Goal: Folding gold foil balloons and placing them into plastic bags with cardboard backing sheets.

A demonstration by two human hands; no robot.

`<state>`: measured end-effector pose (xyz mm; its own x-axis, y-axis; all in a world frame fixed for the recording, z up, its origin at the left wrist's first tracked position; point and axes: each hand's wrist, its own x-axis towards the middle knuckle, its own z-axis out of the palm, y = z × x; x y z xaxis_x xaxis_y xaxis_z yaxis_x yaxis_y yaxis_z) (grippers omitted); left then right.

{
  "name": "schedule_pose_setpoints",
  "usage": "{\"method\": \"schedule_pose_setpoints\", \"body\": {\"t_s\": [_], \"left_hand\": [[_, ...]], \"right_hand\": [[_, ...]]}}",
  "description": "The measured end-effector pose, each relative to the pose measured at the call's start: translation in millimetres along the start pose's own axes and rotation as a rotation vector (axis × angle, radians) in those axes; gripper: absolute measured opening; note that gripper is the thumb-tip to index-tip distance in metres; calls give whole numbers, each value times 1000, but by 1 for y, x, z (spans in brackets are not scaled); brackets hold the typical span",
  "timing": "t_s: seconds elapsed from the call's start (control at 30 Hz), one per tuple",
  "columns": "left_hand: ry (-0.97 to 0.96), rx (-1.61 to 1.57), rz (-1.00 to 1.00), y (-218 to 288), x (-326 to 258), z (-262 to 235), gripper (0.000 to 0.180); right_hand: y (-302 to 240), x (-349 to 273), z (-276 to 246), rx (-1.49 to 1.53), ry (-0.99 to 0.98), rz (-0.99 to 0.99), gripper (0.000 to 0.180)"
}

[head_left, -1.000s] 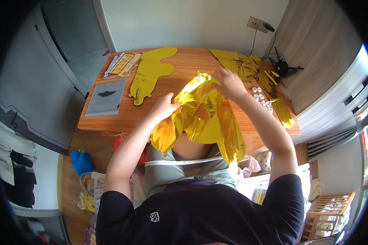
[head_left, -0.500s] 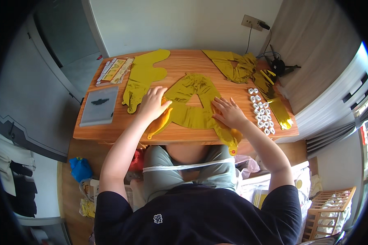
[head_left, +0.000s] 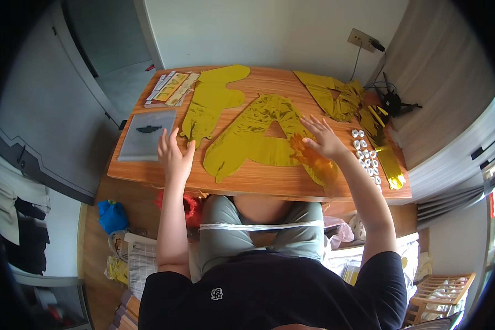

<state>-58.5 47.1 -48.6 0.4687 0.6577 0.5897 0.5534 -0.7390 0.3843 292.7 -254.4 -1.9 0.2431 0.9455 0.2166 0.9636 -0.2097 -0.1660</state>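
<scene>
A flat, gold foil letter balloon [head_left: 234,148] with a triangular opening lies on the wooden table [head_left: 247,186] in front of me. My left hand [head_left: 177,157] is off its left side, fingers spread and holding nothing. Over its right leg hovers my right hand [head_left: 325,142], also open; whether the palm touches the foil I cannot tell. Orange reflections colour the foil below that hand. Beyond my left hand lies a second flat gold balloon [head_left: 217,98] with two rounded arms.
A clear plastic bag [head_left: 132,146] with a dark print and some flat packets [head_left: 169,88] lie at the left. Toward the right are another gold balloon [head_left: 324,91], a folded gold foil piece [head_left: 389,165], several small white rolls [head_left: 363,146] and a black stand-like object [head_left: 393,102].
Both hands have lifted from pressing the gold balloon; the left moved off to its left side, the right slightly up. The leg that hung over the table edge now lies on the tabletop.
</scene>
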Motion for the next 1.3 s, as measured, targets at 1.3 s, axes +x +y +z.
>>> {"method": "schedule_pose_setpoints", "body": {"t_s": [1.3], "left_hand": [[-88,-11,-56,8,-9,-8,66]], "right_hand": [[-208,301,98,130,66,-175,33]]}}
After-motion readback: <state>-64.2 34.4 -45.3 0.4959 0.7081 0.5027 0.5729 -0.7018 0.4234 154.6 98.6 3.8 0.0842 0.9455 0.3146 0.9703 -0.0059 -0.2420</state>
